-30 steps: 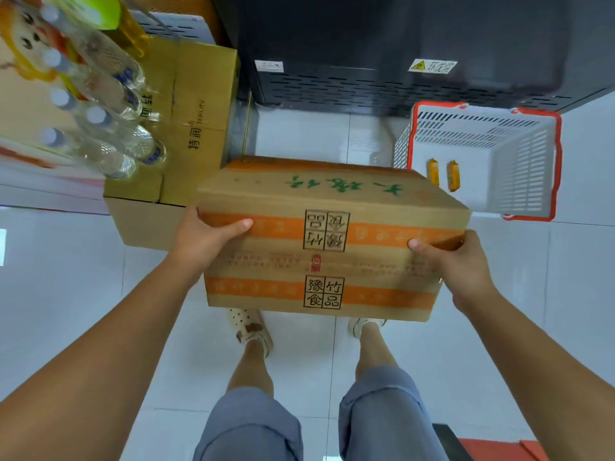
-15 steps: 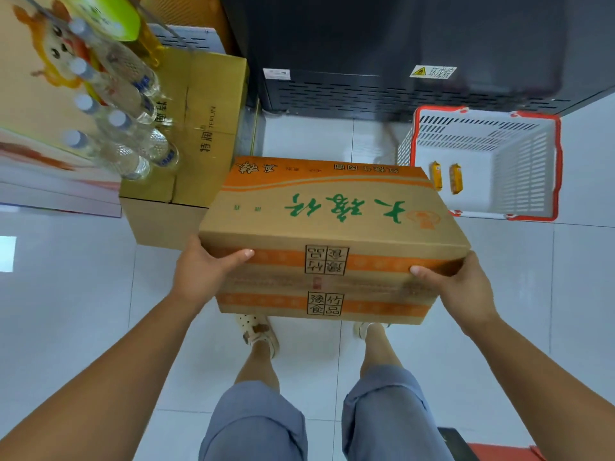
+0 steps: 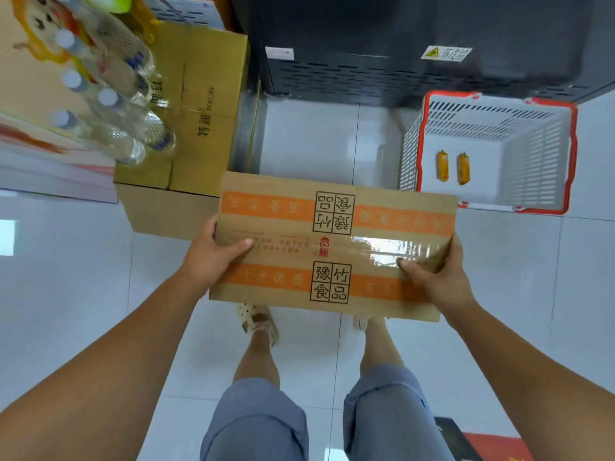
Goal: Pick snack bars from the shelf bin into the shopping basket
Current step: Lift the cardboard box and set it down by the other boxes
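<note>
Two orange-wrapped snack bars [image 3: 442, 165] lie side by side in a white slotted plastic shopping basket with a red rim [image 3: 573, 154], which stands on the floor tiles ahead and to the person's right. Both hands grasp a taped brown cardboard carton with orange bands [image 3: 332, 247] by its ends, the left hand [image 3: 213, 257] and right hand [image 3: 439, 277] each laying a thumb on its top face. Whether it holds more bars cannot be seen. Keeping it level and setting it down near the basket before breaking the tape would likely serve best.
</note>
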Motion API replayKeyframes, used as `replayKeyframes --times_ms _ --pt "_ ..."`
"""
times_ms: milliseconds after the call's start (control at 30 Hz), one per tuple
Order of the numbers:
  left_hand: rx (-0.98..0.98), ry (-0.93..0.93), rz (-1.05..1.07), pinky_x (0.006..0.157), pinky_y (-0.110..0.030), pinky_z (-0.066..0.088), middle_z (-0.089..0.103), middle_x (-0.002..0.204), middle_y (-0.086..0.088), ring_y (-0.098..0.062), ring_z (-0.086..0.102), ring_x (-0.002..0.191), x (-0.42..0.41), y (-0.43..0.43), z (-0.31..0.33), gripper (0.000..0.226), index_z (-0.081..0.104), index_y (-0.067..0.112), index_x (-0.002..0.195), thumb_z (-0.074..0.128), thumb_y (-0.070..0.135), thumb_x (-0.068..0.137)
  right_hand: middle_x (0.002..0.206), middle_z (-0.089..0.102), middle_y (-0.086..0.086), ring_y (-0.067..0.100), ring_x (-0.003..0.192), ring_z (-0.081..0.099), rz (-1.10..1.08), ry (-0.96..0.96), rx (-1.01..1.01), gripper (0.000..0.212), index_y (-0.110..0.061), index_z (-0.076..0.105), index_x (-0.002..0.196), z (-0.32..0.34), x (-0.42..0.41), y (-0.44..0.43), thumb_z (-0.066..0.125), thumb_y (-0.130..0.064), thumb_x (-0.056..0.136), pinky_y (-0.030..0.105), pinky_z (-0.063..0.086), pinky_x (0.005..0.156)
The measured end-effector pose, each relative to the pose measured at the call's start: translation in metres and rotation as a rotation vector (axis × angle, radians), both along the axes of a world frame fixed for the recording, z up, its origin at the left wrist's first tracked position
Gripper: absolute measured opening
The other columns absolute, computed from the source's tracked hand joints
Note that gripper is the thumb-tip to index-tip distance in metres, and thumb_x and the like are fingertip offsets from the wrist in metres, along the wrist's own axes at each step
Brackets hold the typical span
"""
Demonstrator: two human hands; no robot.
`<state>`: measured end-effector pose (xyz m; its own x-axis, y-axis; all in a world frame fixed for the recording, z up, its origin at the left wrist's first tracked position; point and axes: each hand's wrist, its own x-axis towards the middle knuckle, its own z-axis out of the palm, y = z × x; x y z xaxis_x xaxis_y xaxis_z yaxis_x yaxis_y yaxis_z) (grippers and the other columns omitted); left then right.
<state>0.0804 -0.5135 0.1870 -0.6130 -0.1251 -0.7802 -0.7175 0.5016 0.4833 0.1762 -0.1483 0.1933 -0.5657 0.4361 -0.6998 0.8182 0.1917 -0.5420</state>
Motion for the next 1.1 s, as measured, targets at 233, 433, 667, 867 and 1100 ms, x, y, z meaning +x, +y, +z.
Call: replayKeyframes --times_ms 233,433,667,867,1100 --pt "-0.091 -0.013 0.082 0.102 -0.043 0.046 0.060 0.127 0.002 -0.024 0.057 0.118 0.035 0.003 0.005 0.074 0.045 0.023 0.137 0.082 0.041 0.075 0.123 0.057 0.000 0.023 0.107 0.058 0.030 -0.249 0.071 0.090 -0.017 0.039 0.133 0.006 0.018 -0.007 0.087 -0.049 0.063 0.049 0.052 0.092" --pt "-0.178 0.216 -0.033 0.091 -0.041 0.050 0.064 0.106 0.011 -0.018 0.060 0.100 -0.018 0.002 0.053 0.046 0.060 0.036 0.113 0.075 0.059 0.076 0.125 0.063 0.000 0.030 0.110 0.062 0.267 -0.209 0.321 0.081 -0.023 0.045 0.139 0.070 -0.009 0.005 0.062 -0.073 0.076 0.043 0.048 0.088" --pt "-0.078 0.189 0.091 0.097 -0.045 0.050 0.060 0.121 0.006 -0.021 0.057 0.114 -0.029 0.013 0.039 0.075 0.050 0.026 0.129 0.078 0.061 0.069 0.129 0.063 0.002 0.031 0.109 0.063 0.351 -0.141 0.398 0.078 -0.035 0.036 0.142 0.062 -0.025 0.009 0.058 -0.073 0.078 0.038 0.047 0.079" --pt "0.050 0.175 0.071 0.108 -0.047 0.043 0.048 0.146 0.008 -0.018 0.047 0.133 -0.032 0.013 0.013 0.109 0.026 0.035 0.151 0.086 0.055 0.062 0.141 0.049 0.001 0.025 0.126 0.051 0.239 0.042 0.268 0.091 -0.042 0.027 0.142 0.035 -0.044 0.008 0.080 -0.056 0.070 0.045 0.048 0.097" --pt "-0.034 0.190 -0.019 0.108 -0.049 0.042 0.046 0.147 0.007 -0.018 0.046 0.132 -0.042 0.016 -0.018 0.104 0.020 0.031 0.153 0.085 0.038 0.072 0.146 0.035 0.013 0.035 0.128 0.047 0.279 0.034 0.302 0.110 -0.042 0.005 0.151 0.006 -0.074 0.017 0.083 -0.041 0.074 0.046 0.044 0.097"
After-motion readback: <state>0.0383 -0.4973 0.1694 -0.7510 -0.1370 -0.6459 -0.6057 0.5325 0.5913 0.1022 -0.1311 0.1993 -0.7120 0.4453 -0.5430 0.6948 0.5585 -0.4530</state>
